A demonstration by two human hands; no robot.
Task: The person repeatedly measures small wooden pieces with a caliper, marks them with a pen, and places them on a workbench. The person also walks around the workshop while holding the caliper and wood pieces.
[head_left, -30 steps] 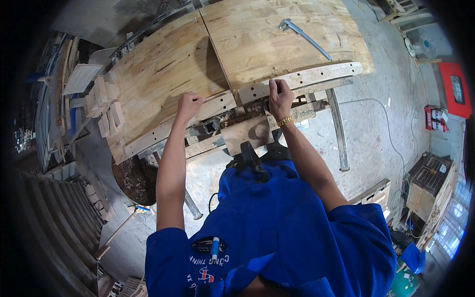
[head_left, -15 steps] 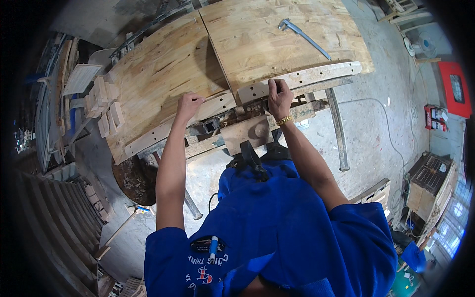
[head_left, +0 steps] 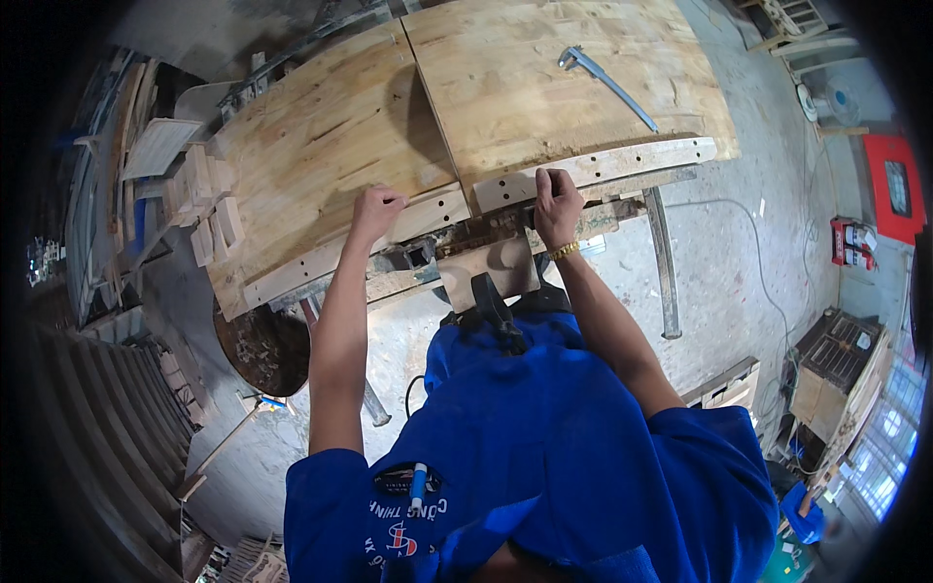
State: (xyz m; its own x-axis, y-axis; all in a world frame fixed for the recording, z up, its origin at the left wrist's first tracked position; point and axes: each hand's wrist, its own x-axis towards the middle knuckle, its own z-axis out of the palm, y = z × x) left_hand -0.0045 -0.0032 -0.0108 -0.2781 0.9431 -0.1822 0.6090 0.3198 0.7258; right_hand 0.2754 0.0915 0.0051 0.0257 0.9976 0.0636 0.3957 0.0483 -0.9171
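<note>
At the left strip, along the bench edge, I'm curling my left hand; my right hand is curling at the right strip. Whether they're pinching, I can't tell. I'm guessing uneven pressing could skew a strip.

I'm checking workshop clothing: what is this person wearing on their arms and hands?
Short, plain blue sleeves. Both the left hand and the right hand are without gloves. A gold-coloured band circles the right wrist; nothing shows on the left one.
</note>
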